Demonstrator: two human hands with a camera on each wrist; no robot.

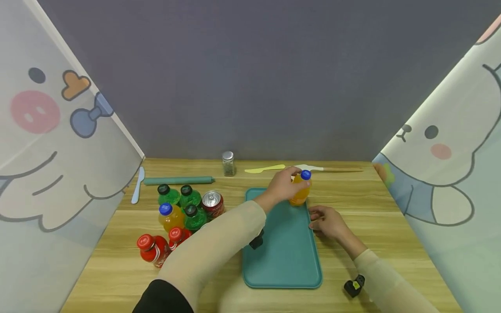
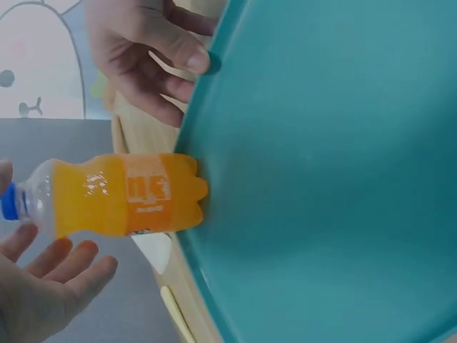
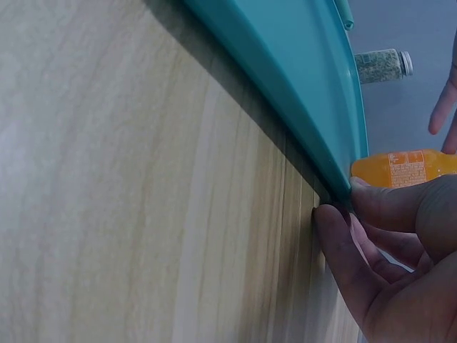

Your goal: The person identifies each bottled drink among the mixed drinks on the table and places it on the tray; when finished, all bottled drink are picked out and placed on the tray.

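Note:
A small bottle of orange soda (image 1: 299,193) with a blue cap stands upright at the far right corner of a teal tray (image 1: 282,252). My left hand (image 1: 283,186) is around its top, thumb and fingers on opposite sides of the neck. In the left wrist view, the fingers of that left hand (image 2: 50,286) are loosely spread beside the bottle (image 2: 114,194). At the tray's right edge, my right hand (image 1: 328,222) pinches the rim. The right wrist view shows its thumb (image 3: 389,206) on the rim and the other fingers lower down.
Green-soda bottles (image 1: 190,198), another orange bottle (image 1: 171,216), red-capped bottles (image 1: 152,250) and a red can (image 1: 213,203) crowd the left. Behind lie a teal rod (image 1: 179,180), a blue knife (image 1: 138,185), a yellow knife (image 1: 264,168) and a spice jar (image 1: 228,164).

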